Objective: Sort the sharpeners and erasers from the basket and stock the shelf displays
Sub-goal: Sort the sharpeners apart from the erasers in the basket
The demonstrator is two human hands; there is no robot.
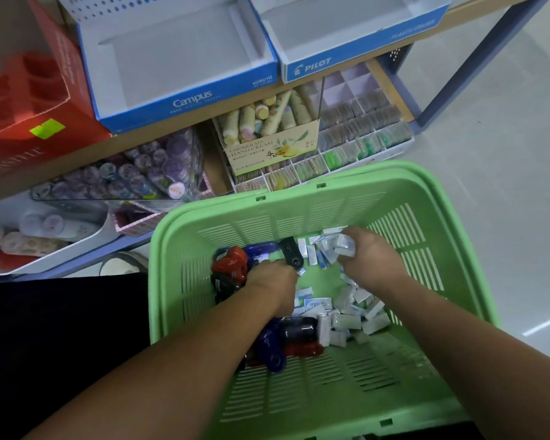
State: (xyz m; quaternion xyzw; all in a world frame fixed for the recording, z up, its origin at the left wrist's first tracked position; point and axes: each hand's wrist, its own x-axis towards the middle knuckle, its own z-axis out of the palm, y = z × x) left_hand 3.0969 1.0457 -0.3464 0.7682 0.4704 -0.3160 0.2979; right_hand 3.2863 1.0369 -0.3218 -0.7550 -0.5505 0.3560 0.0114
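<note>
A green plastic basket [404, 198] sits on the floor below me, holding red, blue and black sharpeners [294, 339] on its left side and several small white-and-blue boxed erasers [350, 315] on its right. My left hand [272, 282] reaches down among the sharpeners, its fingers curled around a red and black one [231, 265]. My right hand [370, 258] grips a handful of erasers [340, 244] near the basket's far side. On the shelf above stand an open blue Campus display box [159, 106] and an open blue Pilot display box [356, 63].
A red display box [23, 90] stands left of the Campus box. The lower shelf holds a tub of round purple items [134, 173], a hand cream box [270, 134] and a divided tray of small packets [362, 134]. Pale floor lies to the right.
</note>
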